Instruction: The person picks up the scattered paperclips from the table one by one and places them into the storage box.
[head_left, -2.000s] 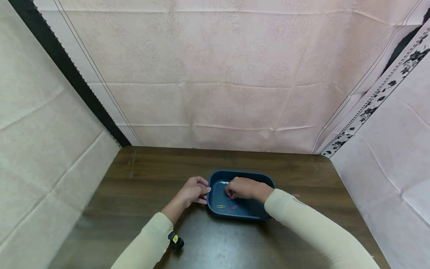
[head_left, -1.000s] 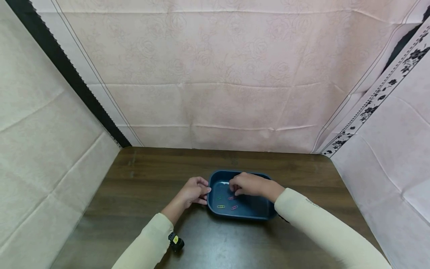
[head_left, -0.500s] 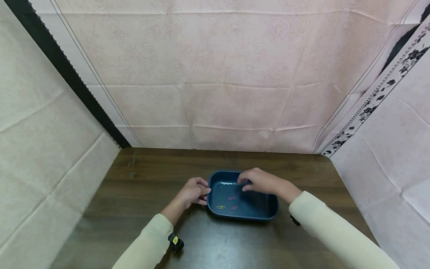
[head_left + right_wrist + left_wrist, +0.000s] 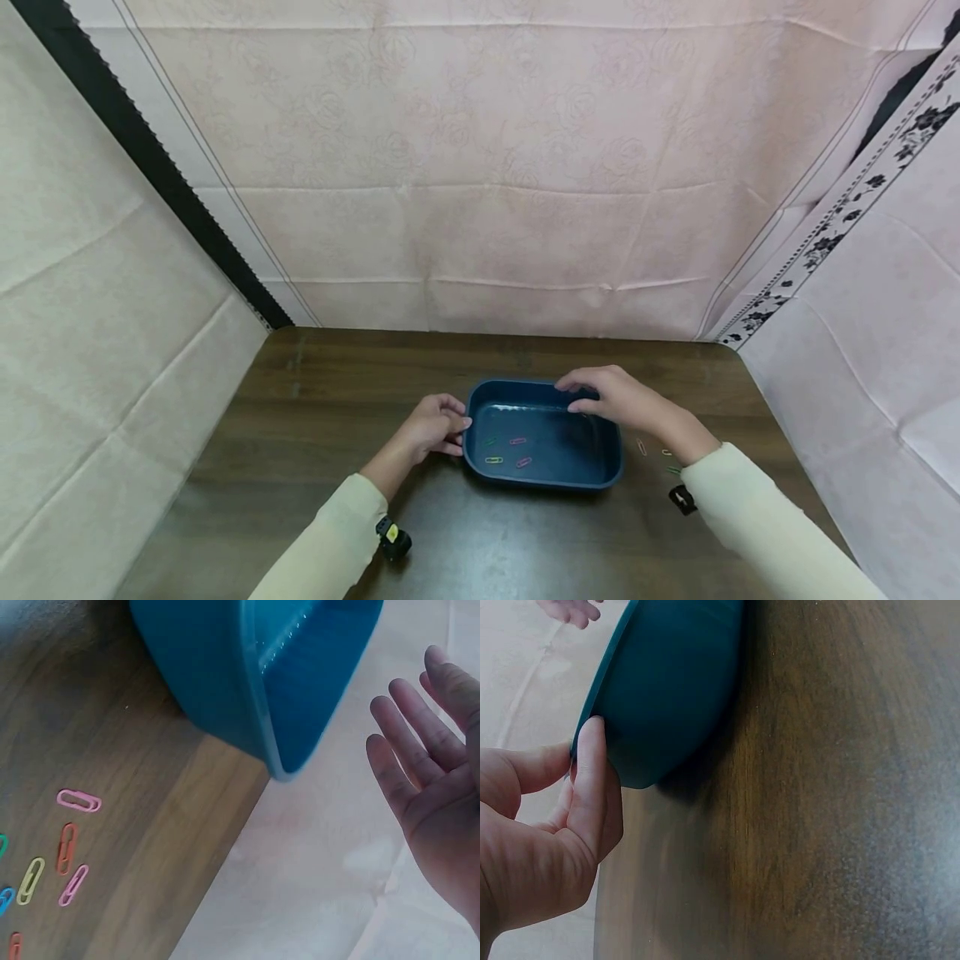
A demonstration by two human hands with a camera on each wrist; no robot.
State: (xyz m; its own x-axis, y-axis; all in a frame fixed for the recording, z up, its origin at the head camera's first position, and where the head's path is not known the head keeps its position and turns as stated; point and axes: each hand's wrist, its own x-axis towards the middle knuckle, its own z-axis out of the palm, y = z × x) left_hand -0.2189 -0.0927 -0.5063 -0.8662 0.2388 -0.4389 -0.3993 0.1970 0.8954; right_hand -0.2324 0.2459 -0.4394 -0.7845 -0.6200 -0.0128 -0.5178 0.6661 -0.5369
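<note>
A dark blue rectangular tray [image 4: 555, 477] sits on the wooden table. Several paper clips lie on its floor toward the left, among them a yellow one [image 4: 493, 460], a pink one [image 4: 523, 462] and a green one [image 4: 491, 441]. My left hand [image 4: 433, 428] pinches the tray's left rim between thumb and fingers; the left wrist view shows this grip on the tray wall [image 4: 671, 682]. My right hand [image 4: 628, 402] is over the tray's back right corner, fingers spread and holding nothing. In the right wrist view its palm [image 4: 446, 799] is bare, apart from the tray.
Several loose paper clips lie on the table right of the tray, including a pink one [image 4: 79, 800], an orange one [image 4: 67, 849] and a yellow one [image 4: 31, 881]. The wooden table [image 4: 337, 500] is bordered by pale patterned cloth [image 4: 487, 208] at the back and sides.
My right hand has risen from among the clips inside the tray and moved right and back, its fingers opening. A reddish clip now shows where it was. The left hand stays on the rim.
</note>
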